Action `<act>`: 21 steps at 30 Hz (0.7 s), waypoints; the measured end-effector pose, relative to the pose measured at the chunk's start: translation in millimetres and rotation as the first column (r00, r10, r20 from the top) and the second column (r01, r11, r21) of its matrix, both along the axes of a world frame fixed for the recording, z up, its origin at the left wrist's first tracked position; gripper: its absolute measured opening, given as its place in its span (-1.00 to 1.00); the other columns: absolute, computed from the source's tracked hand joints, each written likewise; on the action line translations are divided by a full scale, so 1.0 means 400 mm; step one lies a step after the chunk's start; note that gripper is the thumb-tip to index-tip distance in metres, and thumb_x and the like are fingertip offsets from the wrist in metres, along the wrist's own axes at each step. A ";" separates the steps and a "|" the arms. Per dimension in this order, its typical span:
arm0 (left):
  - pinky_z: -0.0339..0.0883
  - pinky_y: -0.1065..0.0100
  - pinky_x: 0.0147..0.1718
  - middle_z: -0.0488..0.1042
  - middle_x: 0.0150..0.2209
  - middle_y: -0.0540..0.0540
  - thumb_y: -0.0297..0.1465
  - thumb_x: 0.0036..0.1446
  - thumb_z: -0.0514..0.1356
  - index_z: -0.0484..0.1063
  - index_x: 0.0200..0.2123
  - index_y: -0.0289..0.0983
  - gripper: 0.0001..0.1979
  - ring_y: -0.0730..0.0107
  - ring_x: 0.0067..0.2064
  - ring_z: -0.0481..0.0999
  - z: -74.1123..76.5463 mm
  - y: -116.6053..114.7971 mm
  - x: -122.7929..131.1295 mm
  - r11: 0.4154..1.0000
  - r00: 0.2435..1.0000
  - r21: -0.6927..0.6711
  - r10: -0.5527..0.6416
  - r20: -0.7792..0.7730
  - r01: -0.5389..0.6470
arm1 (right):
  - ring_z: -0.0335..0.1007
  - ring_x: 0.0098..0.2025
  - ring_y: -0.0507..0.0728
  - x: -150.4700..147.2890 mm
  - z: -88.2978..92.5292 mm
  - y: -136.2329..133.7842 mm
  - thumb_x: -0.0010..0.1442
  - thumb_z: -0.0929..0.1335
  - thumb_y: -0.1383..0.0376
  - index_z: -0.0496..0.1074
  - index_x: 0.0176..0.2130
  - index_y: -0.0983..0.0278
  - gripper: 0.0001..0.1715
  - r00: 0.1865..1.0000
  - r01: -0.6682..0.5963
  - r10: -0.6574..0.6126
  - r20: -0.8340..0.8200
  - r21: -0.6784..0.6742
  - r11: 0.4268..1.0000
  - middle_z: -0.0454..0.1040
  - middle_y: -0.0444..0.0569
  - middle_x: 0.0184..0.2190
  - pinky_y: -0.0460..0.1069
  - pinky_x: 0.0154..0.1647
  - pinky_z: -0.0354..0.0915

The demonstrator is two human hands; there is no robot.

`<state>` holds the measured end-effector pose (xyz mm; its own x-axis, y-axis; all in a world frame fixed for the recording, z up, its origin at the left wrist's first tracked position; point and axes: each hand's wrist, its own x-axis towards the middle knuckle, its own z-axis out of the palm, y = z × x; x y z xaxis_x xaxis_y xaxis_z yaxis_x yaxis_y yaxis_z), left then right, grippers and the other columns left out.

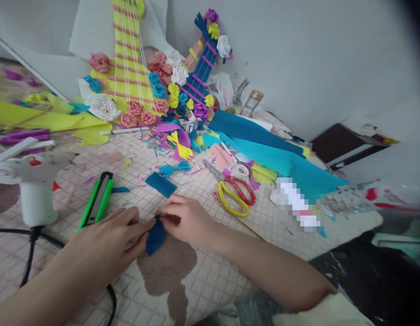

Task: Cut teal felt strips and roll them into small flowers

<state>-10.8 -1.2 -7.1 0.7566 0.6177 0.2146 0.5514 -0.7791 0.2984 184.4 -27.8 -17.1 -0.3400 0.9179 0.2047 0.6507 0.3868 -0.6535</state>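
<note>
Both hands meet over a small dark blue piece of foam or felt (155,237) low in the middle of the view. My left hand (108,244) pinches its left side with thumb and fingers. My right hand (186,222) is closed on its top edge. A second dark blue rectangle (160,184) lies flat just beyond the hands. A green utility knife (97,199) rests to the left of my left hand.
A white glue gun (33,181) stands at the left, its black cord (30,258) trailing toward me. Scissors with red and yellow handles (233,192) lie right of the hands. Teal sheets (274,154), yellow sheets (43,120) and flower-covered guitar shapes (155,77) fill the back.
</note>
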 end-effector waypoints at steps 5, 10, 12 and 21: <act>0.23 0.38 -0.49 0.36 -0.44 -0.06 -0.42 0.10 0.05 0.49 -0.18 -0.16 -0.73 0.31 -0.40 0.42 0.014 -0.005 0.002 1.000 0.980 0.008 -0.016 -0.197 0.018 | 0.32 -0.43 -0.02 -0.005 -0.007 0.007 0.11 0.33 0.42 0.48 -0.31 0.30 -0.88 0.993 0.087 -0.089 -0.073 -0.028 0.996 0.40 -0.10 -0.43 -0.13 -0.38 0.27; 0.27 0.35 -0.40 0.36 -0.40 -0.07 -0.45 0.11 0.06 0.48 -0.16 -0.14 -0.72 0.30 -0.34 0.40 0.028 -0.017 0.010 1.000 0.968 0.016 0.008 -0.251 -0.004 | 0.34 -0.44 -0.02 -0.013 -0.008 0.011 0.07 0.36 0.43 0.47 -0.35 0.31 -0.91 0.972 0.166 -0.177 -0.153 -0.080 0.983 0.42 -0.12 -0.47 -0.13 -0.41 0.26; 0.28 0.35 -0.40 0.36 -0.40 -0.08 -0.47 0.10 0.05 0.48 -0.16 -0.16 -0.72 0.31 -0.35 0.39 0.035 -0.020 0.012 1.000 0.966 0.005 0.006 -0.258 -0.005 | 0.35 -0.44 -0.01 -0.016 -0.008 0.013 0.07 0.36 0.44 0.47 -0.37 0.30 -0.91 0.968 0.172 -0.186 -0.168 -0.096 0.980 0.43 -0.12 -0.47 -0.13 -0.43 0.26; 0.32 0.33 -0.36 0.37 -0.38 -0.09 -0.44 0.14 0.06 0.49 -0.22 -0.20 -0.77 0.31 -0.31 0.39 0.043 -0.022 0.010 0.999 0.962 -0.046 0.005 -0.274 -0.019 | 0.37 -0.51 0.01 -0.021 -0.002 0.021 0.03 0.38 0.39 0.45 -0.43 0.29 -0.99 0.954 0.189 -0.230 -0.191 -0.212 0.959 0.47 -0.13 -0.54 -0.11 -0.49 0.27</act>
